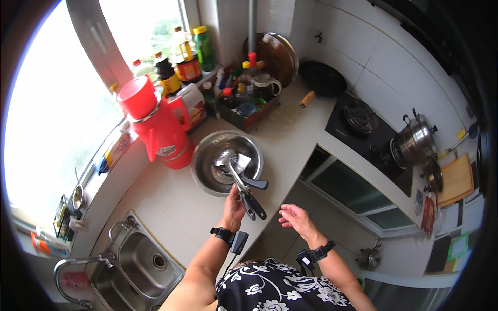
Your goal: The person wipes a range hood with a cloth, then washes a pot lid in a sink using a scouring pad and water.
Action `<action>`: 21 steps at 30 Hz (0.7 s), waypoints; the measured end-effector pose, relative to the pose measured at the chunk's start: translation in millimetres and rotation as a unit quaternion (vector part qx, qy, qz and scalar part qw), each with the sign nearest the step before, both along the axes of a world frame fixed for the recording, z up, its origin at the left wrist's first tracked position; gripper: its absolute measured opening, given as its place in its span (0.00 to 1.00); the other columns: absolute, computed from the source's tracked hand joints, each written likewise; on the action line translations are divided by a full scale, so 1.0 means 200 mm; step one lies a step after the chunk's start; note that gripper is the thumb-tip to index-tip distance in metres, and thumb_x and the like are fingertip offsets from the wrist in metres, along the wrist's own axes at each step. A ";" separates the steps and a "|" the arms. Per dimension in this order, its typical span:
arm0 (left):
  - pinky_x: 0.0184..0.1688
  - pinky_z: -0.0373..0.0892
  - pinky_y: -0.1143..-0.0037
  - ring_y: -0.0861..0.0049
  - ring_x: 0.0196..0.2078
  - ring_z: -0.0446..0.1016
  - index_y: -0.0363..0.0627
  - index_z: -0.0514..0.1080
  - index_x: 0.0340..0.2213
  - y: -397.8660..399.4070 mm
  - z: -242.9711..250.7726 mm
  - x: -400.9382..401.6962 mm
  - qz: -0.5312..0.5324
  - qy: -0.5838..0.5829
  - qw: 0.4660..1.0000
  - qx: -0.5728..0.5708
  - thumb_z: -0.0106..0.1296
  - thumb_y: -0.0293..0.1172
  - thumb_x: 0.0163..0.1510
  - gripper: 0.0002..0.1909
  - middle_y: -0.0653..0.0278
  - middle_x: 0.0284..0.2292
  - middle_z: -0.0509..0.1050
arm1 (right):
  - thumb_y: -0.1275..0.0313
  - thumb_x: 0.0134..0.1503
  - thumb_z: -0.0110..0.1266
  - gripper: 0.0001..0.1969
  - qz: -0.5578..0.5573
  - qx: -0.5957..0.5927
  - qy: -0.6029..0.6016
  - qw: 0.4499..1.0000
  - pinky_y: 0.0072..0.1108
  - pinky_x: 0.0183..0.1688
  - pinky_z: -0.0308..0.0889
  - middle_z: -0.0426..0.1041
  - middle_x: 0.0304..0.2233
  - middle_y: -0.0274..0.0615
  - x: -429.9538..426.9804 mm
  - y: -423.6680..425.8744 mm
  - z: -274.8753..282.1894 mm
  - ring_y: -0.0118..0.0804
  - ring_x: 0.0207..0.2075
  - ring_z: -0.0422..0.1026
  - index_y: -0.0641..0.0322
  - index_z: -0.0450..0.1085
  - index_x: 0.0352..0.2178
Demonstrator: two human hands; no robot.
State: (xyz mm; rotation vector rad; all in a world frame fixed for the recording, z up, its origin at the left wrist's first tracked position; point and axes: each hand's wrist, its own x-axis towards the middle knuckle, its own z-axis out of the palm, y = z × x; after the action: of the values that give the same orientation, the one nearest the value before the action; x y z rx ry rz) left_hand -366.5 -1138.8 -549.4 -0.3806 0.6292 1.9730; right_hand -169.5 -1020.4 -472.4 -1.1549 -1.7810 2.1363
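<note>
My left hand [233, 210] is at the near rim of a stainless steel basin [199, 171], its thumb over the edge; it seems to grip the basin, though the fingers are partly hidden. Inside lie a perforated metal skimmer [224, 157] and other metal utensils. Two black utensil handles [253, 206] jut over the rim, just right of my left hand. A third, grey-black handle [256, 182] points right from a flat, shiny metal piece [243, 161]. My right hand [295, 218] hovers off the counter's edge, with its fingers apart and holding nothing.
A red thermos jug [167, 136] stands left of the basin. Behind are a box of bottles and jars [249, 122] and a black wok [323, 79]. A double sink [144, 260] is at the lower left. The hob [369, 136] carries a steel pot [416, 142].
</note>
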 end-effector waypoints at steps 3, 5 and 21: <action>0.50 0.64 0.59 0.55 0.47 0.68 0.37 0.61 0.43 0.29 0.06 0.10 -0.066 -0.080 0.994 -0.017 0.54 0.60 0.46 0.37 0.48 0.43 0.68 | 0.69 0.58 0.49 0.16 -0.023 -0.031 0.058 0.998 0.19 0.35 0.71 0.72 0.36 0.41 -0.02 0.26 0.02 0.30 0.34 0.73 0.67 0.64 0.46; 0.49 0.63 0.56 0.54 0.48 0.67 0.37 0.64 0.39 0.41 0.06 0.19 -0.050 -0.111 0.992 0.034 0.49 0.66 0.45 0.39 0.46 0.43 0.68 | 0.68 0.58 0.50 0.16 -0.010 -0.030 0.060 0.998 0.18 0.35 0.70 0.72 0.35 0.40 -0.02 0.45 0.04 0.27 0.33 0.73 0.66 0.65 0.46; 0.51 0.61 0.59 0.64 0.50 0.66 0.45 0.70 0.39 1.34 0.19 0.98 -0.041 -0.006 0.998 0.045 0.59 0.66 0.35 0.39 0.59 0.42 0.71 | 0.65 0.58 0.51 0.17 -0.050 -0.050 0.099 0.993 0.17 0.35 0.71 0.72 0.36 0.39 1.05 1.83 0.11 0.27 0.34 0.73 0.67 0.66 0.44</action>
State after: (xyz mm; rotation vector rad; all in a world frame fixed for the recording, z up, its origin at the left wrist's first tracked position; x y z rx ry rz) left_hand -169.9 -871.6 -510.7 -0.3062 0.5372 1.9117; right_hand 40.7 -653.7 -450.9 -0.9906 -1.5182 2.2164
